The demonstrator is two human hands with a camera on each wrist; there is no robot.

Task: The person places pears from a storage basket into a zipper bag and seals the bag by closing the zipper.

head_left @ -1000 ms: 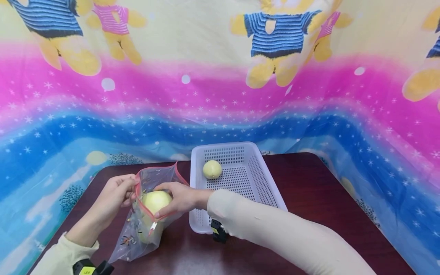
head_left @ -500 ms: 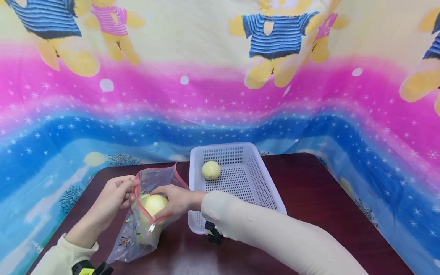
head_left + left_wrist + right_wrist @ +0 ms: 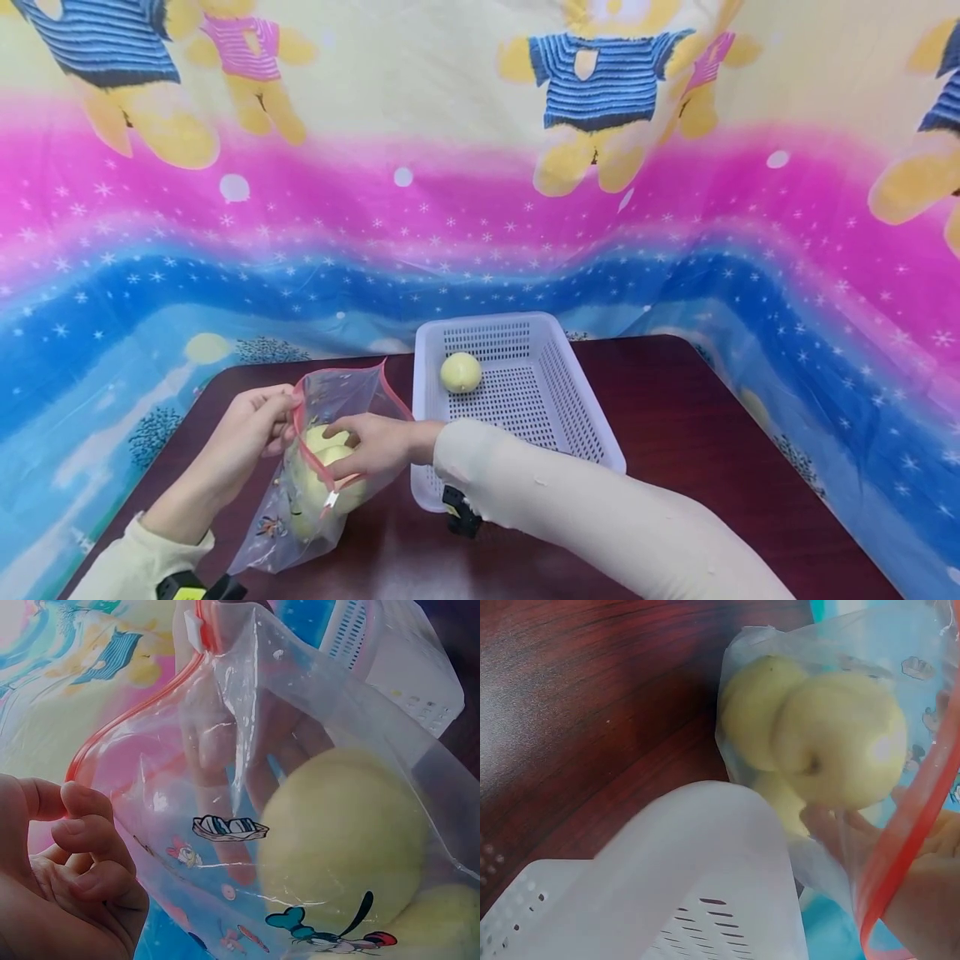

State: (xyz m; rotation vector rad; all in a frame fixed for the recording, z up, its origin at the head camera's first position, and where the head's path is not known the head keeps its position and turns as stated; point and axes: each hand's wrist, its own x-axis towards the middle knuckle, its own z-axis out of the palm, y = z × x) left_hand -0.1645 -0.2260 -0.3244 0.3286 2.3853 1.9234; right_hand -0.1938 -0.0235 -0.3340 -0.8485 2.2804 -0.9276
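Observation:
A clear zip bag (image 3: 285, 508) with a red zip edge and cartoon prints stands with its mouth open at the left of the table. My left hand (image 3: 258, 421) pinches the red edge between thumb and fingers. Inside the mouth is my right hand (image 3: 378, 446), its spread fingers beside a round pale yellow-green fruit (image 3: 847, 739). In the left wrist view those fingers (image 3: 217, 787) look fairly straight through the film. Several such fruits lie in the bag, lowest ones partly hidden. One more fruit (image 3: 461, 372) sits in a white perforated basket (image 3: 585, 392).
The basket stands close to the bag's right side, under my right forearm. Both are on a dark red-brown table (image 3: 660, 408). A curtain (image 3: 465, 208) printed with bears hangs around the back and sides.
My right hand has gone slightly lower and left into the bag. The fruit it was gripping sits deeper among the others, and the fingers have loosened from it.

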